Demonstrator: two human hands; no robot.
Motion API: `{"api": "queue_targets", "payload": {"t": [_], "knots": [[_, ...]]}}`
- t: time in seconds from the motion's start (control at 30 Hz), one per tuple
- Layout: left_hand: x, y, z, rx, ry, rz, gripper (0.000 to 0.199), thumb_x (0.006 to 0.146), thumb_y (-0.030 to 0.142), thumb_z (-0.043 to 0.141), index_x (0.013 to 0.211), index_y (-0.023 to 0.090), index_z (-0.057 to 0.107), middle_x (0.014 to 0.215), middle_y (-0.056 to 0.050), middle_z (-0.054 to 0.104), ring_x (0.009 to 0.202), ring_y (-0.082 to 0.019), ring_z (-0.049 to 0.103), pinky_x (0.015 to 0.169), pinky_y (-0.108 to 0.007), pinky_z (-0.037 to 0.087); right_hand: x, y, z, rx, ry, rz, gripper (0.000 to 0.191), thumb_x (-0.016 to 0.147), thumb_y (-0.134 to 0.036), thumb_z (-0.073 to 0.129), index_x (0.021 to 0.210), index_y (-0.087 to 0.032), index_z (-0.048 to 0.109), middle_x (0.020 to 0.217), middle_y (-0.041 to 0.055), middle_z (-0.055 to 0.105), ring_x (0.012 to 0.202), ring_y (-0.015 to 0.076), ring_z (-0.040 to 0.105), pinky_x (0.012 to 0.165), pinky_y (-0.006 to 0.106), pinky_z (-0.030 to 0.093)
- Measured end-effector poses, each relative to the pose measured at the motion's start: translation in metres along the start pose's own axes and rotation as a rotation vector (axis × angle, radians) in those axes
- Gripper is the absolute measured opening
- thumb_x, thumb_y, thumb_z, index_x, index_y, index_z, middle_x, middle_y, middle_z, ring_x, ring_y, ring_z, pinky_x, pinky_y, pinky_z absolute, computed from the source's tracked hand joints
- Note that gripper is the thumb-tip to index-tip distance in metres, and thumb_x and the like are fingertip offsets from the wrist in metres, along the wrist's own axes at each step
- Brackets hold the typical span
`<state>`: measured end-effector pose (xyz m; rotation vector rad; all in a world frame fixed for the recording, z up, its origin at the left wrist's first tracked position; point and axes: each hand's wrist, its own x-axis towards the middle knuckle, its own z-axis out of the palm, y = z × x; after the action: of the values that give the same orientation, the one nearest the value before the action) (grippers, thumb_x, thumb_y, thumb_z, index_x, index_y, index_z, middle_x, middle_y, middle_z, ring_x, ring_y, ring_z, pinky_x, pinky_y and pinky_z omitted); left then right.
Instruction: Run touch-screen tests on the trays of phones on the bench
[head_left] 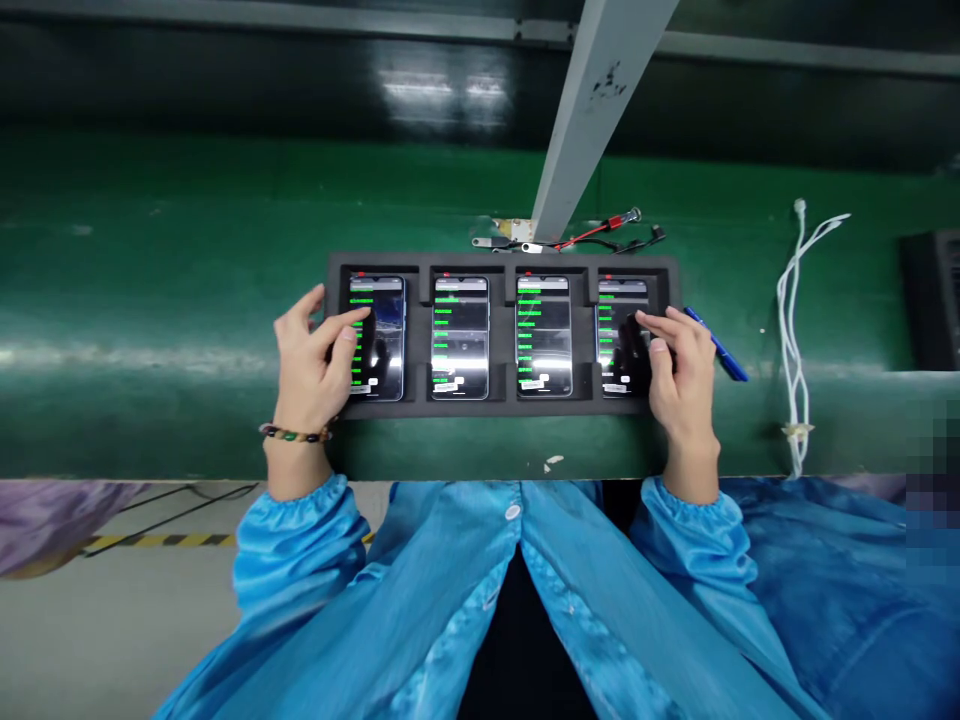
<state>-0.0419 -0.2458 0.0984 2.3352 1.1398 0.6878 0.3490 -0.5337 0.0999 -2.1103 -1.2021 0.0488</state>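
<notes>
A green conveyor belt [187, 300] runs left to right, carrying one black foam tray [502, 405] with four compartments in a row, its long axis along the belt. Four smartphones [460, 337] lie face up, one per compartment, long axes pointing near to far, screens lit with green text. The left hand [315, 365] rests at the tray's left end, fingers spread and gripping nothing, thumb on the leftmost phone [377, 337]. The right hand [679, 370], equally loose, touches the rightmost phone [621, 335] with its fingertips. One blue pen [718, 346] lies just right; one white cable [795, 330] lies farther right.
</notes>
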Motion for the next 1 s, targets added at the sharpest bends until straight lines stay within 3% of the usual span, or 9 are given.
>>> {"api": "queue_targets", "payload": {"t": [0.07,0.17,0.3,0.47,0.6,0.7,0.87,1.0], "knots": [[0.001,0.016,0.002,0.038,-0.019,0.095,0.039,0.109,0.053,0.055,0.131,0.035,0.082,0.172,-0.004,0.049,0.16,-0.043,0.043,0.132,-0.073,0.031,-0.004,-0.003,-0.003,0.014,0.038,-0.013,0.04,0.115,-0.042,0.044,0.137,-0.028,0.074,0.138,0.0088,0.079,0.146,0.0319,0.061,0.127,0.062,0.043],[0.004,0.042,0.013,0.051,-0.152,0.239,0.034,0.107,0.048,0.059,0.128,0.038,0.083,0.173,-0.002,0.049,0.156,-0.041,0.046,0.132,-0.072,0.029,-0.015,-0.008,-0.006,0.036,0.079,-0.023,0.038,0.115,-0.04,0.045,0.131,-0.029,0.078,0.13,0.0082,0.081,0.141,0.0313,0.065,0.125,0.062,0.045],[0.015,0.061,0.032,0.038,-0.242,0.255,0.033,0.104,0.043,0.06,0.127,0.039,0.084,0.172,-0.001,0.052,0.154,-0.04,0.047,0.132,-0.072,0.027,-0.025,-0.014,-0.008,0.016,0.063,-0.005,0.038,0.115,-0.038,0.046,0.126,-0.029,0.08,0.126,0.0075,0.082,0.138,0.0316,0.068,0.124,0.062,0.046],[0.025,0.067,0.041,0.035,-0.207,0.213,0.033,0.104,0.044,0.06,0.127,0.04,0.083,0.171,0.0,0.053,0.155,-0.04,0.046,0.134,-0.072,0.023,-0.02,-0.031,-0.001,0.053,0.03,-0.054,0.036,0.114,-0.035,0.047,0.13,-0.031,0.079,0.128,0.0064,0.082,0.139,0.0306,0.067,0.123,0.059,0.046],[0.025,0.071,0.044,0.043,-0.204,0.214,0.034,0.105,0.043,0.057,0.127,0.038,0.083,0.17,-0.001,0.054,0.155,-0.039,0.046,0.135,-0.072,0.022,-0.005,-0.055,0.018,0.089,-0.186,-0.195,0.035,0.114,-0.031,0.046,0.131,-0.034,0.076,0.13,0.0032,0.082,0.142,0.0284,0.065,0.127,0.058,0.041],[0.023,0.07,0.046,0.035,-0.203,0.195,0.034,0.106,0.044,0.057,0.128,0.038,0.082,0.17,-0.001,0.053,0.155,-0.039,0.045,0.134,-0.071,0.024,0.005,-0.064,0.032,0.06,-0.286,-0.211,0.036,0.114,-0.03,0.043,0.133,-0.033,0.074,0.134,0.0025,0.081,0.145,0.0287,0.062,0.128,0.059,0.036],[0.022,0.066,0.048,0.054,-0.203,0.203,0.036,0.107,0.042,0.054,0.132,0.039,0.081,0.171,-0.001,0.052,0.154,-0.038,0.047,0.133,-0.07,0.026,0.012,-0.065,0.04,0.034,-0.264,-0.195,0.037,0.114,-0.03,0.042,0.136,-0.032,0.071,0.139,0.0021,0.079,0.147,0.0292,0.059,0.128,0.059,0.034],[0.024,0.067,0.048,0.063,-0.212,0.211,0.037,0.108,0.042,0.053,0.132,0.037,0.08,0.172,-0.003,0.051,0.154,-0.038,0.047,0.133,-0.069,0.026,0.01,-0.059,0.031,0.051,-0.228,-0.177,0.037,0.114,-0.033,0.043,0.138,-0.032,0.071,0.14,0.0034,0.079,0.147,0.0289,0.061,0.128,0.058,0.037]]}}
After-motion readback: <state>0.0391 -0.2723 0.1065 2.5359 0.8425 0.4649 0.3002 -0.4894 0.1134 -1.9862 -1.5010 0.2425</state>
